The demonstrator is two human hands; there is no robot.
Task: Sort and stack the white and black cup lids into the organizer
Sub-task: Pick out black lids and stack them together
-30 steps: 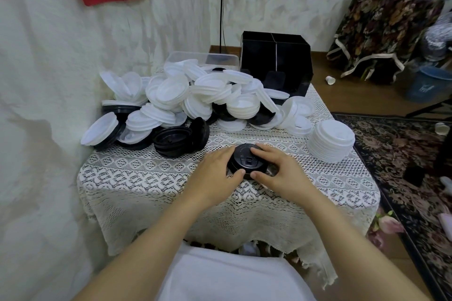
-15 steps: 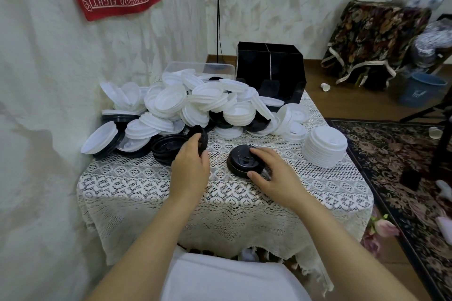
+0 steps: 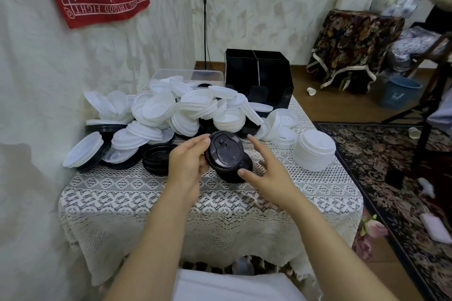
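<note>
Meanwhile, one black lid [image 3: 225,151], round with a raised rim and a small sip tab, tilts above the lace-covered table [image 3: 171,193], its edge pinched in the left hand [image 3: 187,166]. The right hand [image 3: 266,173] hovers just beside it, fingers spread, holding nothing. One short black stack [image 3: 236,176] sits beneath it, a second black stack [image 3: 156,159] to the left and one neat white stack [image 3: 314,150] to the right. One black organizer [image 3: 256,76] stands behind a mixed heap [image 3: 186,110] too dense to count.

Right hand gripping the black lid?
No, the left hand holds the black lid; the right hand hovers beside it, fingers spread.
</note>
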